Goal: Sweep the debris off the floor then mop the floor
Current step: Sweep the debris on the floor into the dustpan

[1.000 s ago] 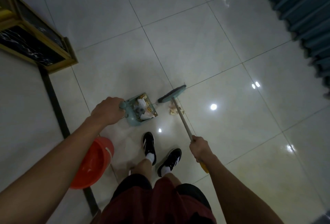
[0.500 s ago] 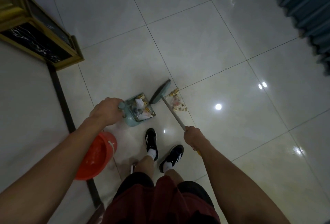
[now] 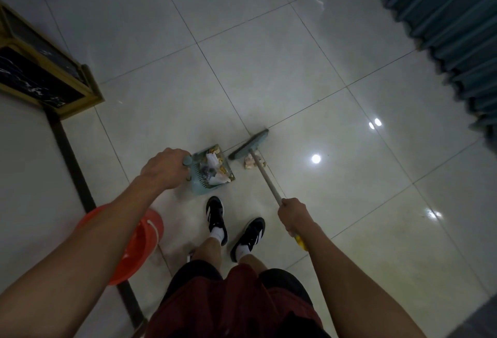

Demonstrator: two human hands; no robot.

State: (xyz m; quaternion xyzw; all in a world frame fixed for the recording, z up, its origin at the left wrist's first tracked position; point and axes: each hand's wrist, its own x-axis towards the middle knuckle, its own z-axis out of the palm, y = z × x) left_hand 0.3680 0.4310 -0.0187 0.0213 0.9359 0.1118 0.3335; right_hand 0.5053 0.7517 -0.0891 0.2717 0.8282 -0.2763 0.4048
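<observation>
My left hand [image 3: 164, 167] grips the handle of a teal dustpan [image 3: 197, 188] that rests on the pale tiled floor and holds paper scraps and crumbs. My right hand [image 3: 293, 214] is closed around the pale stick of a teal-headed broom [image 3: 250, 145]. The broom head lies on the floor just right of the dustpan's mouth. A small heap of pinkish and yellow debris [image 3: 251, 163] sits beside the stick, right behind the broom head.
An orange bucket [image 3: 137, 240] stands by my left leg, partly hidden by my forearm. A gold-framed black cabinet [image 3: 43, 79] stands at the far left. Teal curtains [image 3: 443, 22] hang along the right side. My black shoes [image 3: 215, 212] are just behind the dustpan.
The broom head swung out to the right again, away from the dustpan's mouth, and the debris heap now lies nearer the pan. My left hand kept the dustpan in place.
</observation>
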